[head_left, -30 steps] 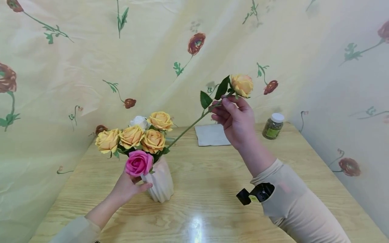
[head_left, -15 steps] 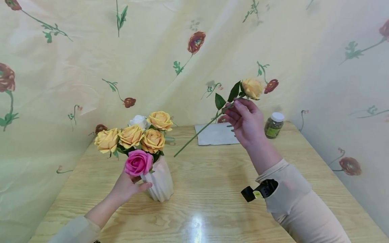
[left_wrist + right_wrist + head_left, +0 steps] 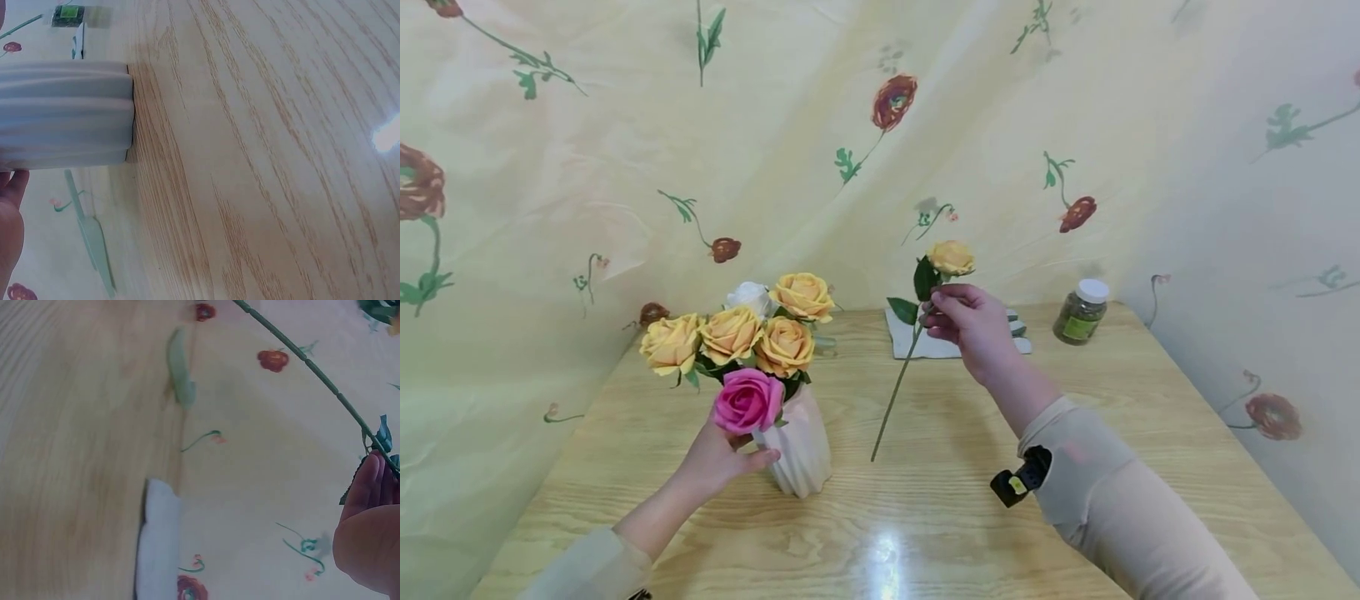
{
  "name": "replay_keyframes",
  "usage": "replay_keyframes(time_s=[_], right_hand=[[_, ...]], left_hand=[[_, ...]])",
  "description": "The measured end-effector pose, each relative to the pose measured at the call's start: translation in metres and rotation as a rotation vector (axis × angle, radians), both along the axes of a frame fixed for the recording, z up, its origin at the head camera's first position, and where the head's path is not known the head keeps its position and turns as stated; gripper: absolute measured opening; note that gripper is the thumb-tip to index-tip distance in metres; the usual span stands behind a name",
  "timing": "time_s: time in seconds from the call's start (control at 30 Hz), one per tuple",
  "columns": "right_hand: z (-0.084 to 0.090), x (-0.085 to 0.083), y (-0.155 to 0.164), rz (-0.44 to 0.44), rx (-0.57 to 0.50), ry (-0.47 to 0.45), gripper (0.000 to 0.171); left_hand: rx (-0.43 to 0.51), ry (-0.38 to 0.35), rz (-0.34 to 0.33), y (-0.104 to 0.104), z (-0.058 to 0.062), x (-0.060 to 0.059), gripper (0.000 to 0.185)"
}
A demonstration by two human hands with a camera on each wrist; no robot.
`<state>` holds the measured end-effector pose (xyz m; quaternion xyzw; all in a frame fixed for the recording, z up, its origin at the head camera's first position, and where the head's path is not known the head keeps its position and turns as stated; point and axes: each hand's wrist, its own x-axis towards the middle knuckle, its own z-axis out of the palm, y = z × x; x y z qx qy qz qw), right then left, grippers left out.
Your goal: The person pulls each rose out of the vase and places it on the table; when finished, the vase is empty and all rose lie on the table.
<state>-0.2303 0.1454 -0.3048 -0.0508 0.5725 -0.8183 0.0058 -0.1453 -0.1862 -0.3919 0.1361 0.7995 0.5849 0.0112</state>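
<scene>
My left hand (image 3: 718,461) holds the white ribbed vase (image 3: 803,450) from the left, thumb across its front. The vase tilts slightly and carries several yellow roses (image 3: 727,333), a white rose (image 3: 751,297) and a pink rose (image 3: 748,402). Part of that hand is hidden behind the pink bloom. To the right, my right hand (image 3: 981,329) pinches a single yellow rose (image 3: 951,258) by its stem, just under the bloom near two leaves. The bare stem (image 3: 325,378) slants down to the left, its lower end right of the vase.
A jar with a white lid (image 3: 1081,312) stands at the table's back right. Behind the right hand lies a white folded cloth (image 3: 904,337) with a green-striped part. A pale green long object (image 3: 90,234) lies behind the vase. Flower-print sheeting (image 3: 790,167) encloses the wooden table (image 3: 925,517).
My right hand has drawn the yellow rose away from the vase to the right, then come back left and lower, the stem now steeper. My left hand has stayed on the vase.
</scene>
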Motion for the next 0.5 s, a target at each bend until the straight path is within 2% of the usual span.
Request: replay_keyframes(time_s=[0.27, 0.5], right_hand=[[-0.028, -0.003, -0.021, 0.052, 0.211, -0.060, 0.021], [-0.054, -0.003, -0.037, 0.092, 0.298, -0.137, 0.020]], left_hand=[[0.004, 0.008, -0.013, -0.001, 0.000, 0.001, 0.079], [0.015, 0.010, 0.002, -0.001, -0.001, 0.001, 0.082]])
